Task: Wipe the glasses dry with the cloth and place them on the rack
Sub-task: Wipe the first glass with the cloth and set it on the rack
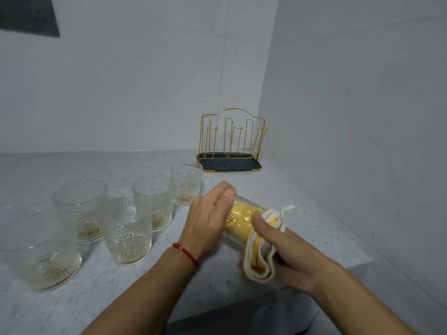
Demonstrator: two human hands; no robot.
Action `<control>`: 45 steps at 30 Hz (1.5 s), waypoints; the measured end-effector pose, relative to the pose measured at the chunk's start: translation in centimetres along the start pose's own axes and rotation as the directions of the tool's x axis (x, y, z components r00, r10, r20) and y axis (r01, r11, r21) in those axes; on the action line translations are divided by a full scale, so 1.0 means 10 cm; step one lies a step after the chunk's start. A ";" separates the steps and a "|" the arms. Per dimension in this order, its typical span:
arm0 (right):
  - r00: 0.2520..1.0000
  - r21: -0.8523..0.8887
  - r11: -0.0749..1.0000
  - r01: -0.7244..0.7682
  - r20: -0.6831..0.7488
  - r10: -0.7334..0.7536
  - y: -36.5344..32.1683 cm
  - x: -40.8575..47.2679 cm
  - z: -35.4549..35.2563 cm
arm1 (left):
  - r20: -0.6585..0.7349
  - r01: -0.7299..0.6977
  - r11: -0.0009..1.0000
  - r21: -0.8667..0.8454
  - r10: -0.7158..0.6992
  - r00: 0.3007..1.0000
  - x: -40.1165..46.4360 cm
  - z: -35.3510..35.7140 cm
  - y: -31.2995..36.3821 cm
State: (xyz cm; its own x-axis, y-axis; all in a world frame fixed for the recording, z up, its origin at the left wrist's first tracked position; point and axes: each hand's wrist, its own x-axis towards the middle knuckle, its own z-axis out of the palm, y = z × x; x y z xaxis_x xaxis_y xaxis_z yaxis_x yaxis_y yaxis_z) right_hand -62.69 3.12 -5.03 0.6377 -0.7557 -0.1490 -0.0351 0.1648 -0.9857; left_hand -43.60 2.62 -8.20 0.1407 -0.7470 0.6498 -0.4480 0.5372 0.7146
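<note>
Fingers (262, 220) and cloth (260, 252) hide the glass (238, 217) mouth.

The table (302, 204) has a pale grey speckled stone-like top and runs into a room corner, meeting the walls at the rear and the right. Both walls (135, 81) are plain, smooth and whitish, evenly lit without hard shadows. A dark rectangular panel (29, 15) occupies the upper left of the rear wall.

You hold one ribbed glass (238, 220) sideways, the yellow-and-cream cloth (260, 250) stuffed inside. Five glasses (125, 230) stand upright at left; the gold rack (229, 141) sits far right.
</note>
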 end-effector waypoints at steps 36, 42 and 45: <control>0.934 -0.969 0.096 0.229 0.192 -0.300 -0.13 0.05 -0.18 | 0.591 0.819 0.394 -0.417 -0.567 0.574 -0.03 0.02 0.10; 0.974 -0.214 0.966 0.147 -0.136 -0.179 0.01 -0.11 0.07 | 0.048 0.108 0.957 -0.270 -0.098 0.994 -0.10 0.04 0.05; 1.000 0.101 0.995 -0.018 -0.021 0.020 -0.07 -0.15 0.05 | 0.072 0.000 0.984 -0.178 0.013 0.997 -0.12 0.02 -0.02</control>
State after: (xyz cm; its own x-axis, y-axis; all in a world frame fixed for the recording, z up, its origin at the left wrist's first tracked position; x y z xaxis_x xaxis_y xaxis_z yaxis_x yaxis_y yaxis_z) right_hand -63.20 4.43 -4.09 0.6208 -0.7652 -0.1704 0.0313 0.2414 -0.9699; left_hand -43.88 3.34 -9.20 0.0709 -0.7664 0.6384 -0.2836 0.5982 0.7495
